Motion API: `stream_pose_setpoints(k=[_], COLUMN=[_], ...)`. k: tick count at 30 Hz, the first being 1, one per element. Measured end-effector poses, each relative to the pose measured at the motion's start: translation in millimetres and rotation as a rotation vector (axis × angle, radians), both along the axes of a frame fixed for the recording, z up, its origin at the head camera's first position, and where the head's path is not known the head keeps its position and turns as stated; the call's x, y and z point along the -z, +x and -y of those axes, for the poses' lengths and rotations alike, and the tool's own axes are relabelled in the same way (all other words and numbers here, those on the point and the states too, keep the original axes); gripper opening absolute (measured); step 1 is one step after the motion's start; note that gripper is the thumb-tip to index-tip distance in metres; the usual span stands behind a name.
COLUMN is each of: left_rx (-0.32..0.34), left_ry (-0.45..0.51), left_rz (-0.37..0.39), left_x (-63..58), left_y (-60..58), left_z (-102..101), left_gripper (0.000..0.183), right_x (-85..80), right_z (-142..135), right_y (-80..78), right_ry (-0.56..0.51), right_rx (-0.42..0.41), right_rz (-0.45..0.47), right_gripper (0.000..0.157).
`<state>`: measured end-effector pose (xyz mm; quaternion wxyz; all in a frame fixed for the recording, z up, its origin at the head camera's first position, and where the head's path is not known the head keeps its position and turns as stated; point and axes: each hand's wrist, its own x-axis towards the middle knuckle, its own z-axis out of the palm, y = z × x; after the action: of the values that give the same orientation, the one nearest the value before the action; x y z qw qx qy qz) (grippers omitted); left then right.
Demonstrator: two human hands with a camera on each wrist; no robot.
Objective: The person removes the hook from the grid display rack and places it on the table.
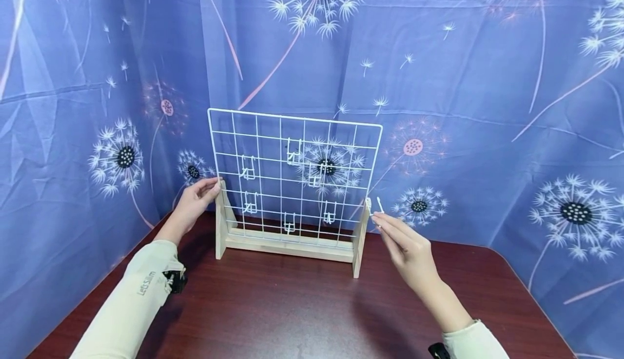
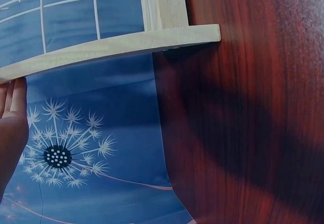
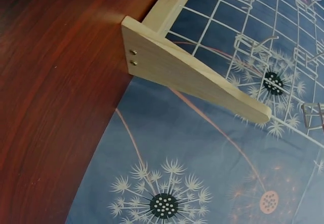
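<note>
A white wire grid rack (image 1: pixel 292 118) stands upright in a wooden base, with several white wire hooks (image 1: pixel 290 223) hung across it. My left hand (image 1: pixel 195 202) holds the top end of the left wooden support (image 1: pixel 221 223); in the left wrist view its fingers (image 2: pixel 17 97) lie against the wood's outer side. Beside the top of the right wooden support (image 1: pixel 361 240), my right hand (image 1: pixel 404 245) pinches a small white wire hook (image 1: pixel 379 205) between thumb and fingers. The right wrist view shows this support (image 3: pixel 192 74) from outside, with the right hand itself out of frame.
The rack stands toward the back of a dark red wooden table (image 1: pixel 273 315). Blue cloth (image 1: pixel 468 185) with a dandelion print hangs behind and at both sides. Both forearms reach in from the front, and dark wrist straps (image 1: pixel 175 281) sit on the sleeves.
</note>
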<state>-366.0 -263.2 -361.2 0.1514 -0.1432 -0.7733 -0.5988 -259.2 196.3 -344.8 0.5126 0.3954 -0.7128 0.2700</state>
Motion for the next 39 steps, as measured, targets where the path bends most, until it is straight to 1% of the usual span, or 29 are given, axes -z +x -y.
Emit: stream_pose_setpoints(k=[4,8,17,23,30,35,39], left_rx=[0.007,0.003,0.004,0.005,-0.006,-0.006,-0.013], left_ry=[0.019,0.025,0.038,0.043,0.033,0.042,0.044], left_rz=[-0.002,0.0,0.001,0.003,0.016,0.004,-0.004], left_x=[0.5,1.0,1.5,1.7,2.2,2.6,4.2], left_y=[-0.4,-0.5,0.0,-0.9,0.4,-0.9,-3.6], left_z=[-0.6,-0.3,-0.3,-0.3,0.9,-0.4,-0.2], left_gripper=[0.049,0.049,0.048,0.049,0.049,0.048,0.047], right_x=[4.8,11.1,24.0,31.7,41.8,49.6,55.8], right_z=[-1.6,-3.1,-8.7,-12.6,-17.6,-20.8,-22.9], right_y=[1.2,1.9,-0.3,-2.7,-4.9,-3.4,-1.4], right_ry=[0.038,0.1,0.249,0.302,0.366,0.425,0.478], right_rx=[0.002,-0.009,-0.041,-0.039,-0.039,-0.049,-0.062], right_rz=[0.001,-0.004,-0.072,-0.084,-0.1,-0.083,-0.051], right_gripper=[0.03,0.03,0.031,0.036,0.037,0.037,0.04])
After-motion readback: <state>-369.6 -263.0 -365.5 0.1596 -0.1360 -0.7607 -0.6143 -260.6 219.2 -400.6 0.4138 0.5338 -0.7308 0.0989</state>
